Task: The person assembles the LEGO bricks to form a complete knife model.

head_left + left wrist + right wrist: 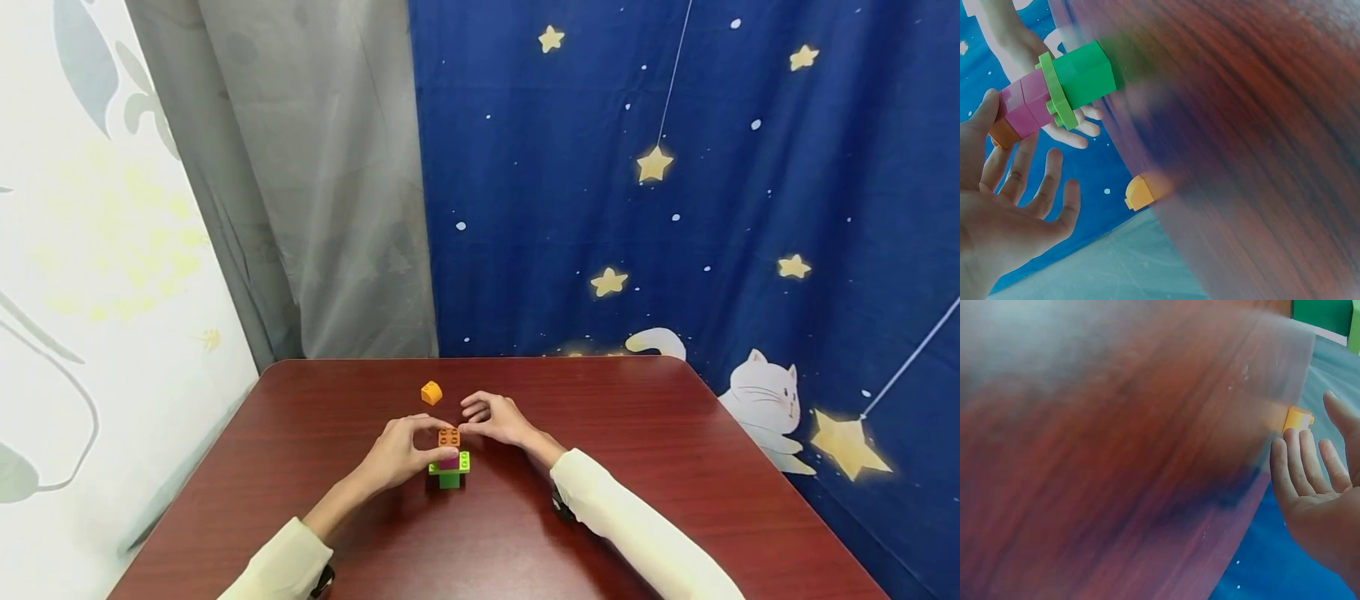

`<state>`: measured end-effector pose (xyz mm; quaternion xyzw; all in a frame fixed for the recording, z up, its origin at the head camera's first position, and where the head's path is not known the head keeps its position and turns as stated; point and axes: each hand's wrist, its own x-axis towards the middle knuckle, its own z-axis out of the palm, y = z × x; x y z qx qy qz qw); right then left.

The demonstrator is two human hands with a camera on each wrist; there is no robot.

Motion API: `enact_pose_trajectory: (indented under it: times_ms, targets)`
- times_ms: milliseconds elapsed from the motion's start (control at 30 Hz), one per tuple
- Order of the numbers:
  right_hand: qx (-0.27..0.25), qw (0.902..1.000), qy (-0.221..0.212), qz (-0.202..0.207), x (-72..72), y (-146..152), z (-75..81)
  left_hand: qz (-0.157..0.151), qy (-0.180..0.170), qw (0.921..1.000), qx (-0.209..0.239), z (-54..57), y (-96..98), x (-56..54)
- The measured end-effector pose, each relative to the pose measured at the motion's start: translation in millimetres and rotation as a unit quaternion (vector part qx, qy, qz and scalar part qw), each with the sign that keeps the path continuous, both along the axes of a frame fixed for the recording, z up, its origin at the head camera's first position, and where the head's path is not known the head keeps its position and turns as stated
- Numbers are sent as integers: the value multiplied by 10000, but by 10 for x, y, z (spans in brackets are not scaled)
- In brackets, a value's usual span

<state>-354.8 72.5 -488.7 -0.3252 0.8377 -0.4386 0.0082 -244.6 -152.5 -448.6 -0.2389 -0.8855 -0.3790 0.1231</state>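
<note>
A stack of toy bricks (449, 461) stands upright on the table in front of me. At its foot is a green brick (1087, 75), then a lime-green plate (1057, 90), pink bricks (1027, 100) and an orange brick (1004, 132) on top. My left hand (399, 452) pinches the stack near the top between thumb and index finger; its other fingers are spread. Just right of the stack is my right hand (497, 419), fingers relaxed and slightly bent, holding nothing. In the right wrist view, that hand's (1316, 487) palm shows bare.
A yellow-orange curved brick (431, 392) lies on the dark red wooden table (600, 408), beyond the hands. A grey curtain (360, 250) and a blue starry curtain (525, 208) hang behind the table's far edge.
</note>
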Motion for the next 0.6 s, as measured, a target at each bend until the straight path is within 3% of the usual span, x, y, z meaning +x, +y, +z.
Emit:
enact_pose_trajectory:
  times_ms: [600]
  targets:
    - [66, 9993, -80, -355, -278, -177, -49, 153, -53, 9998, -131, -8, 12, -10]
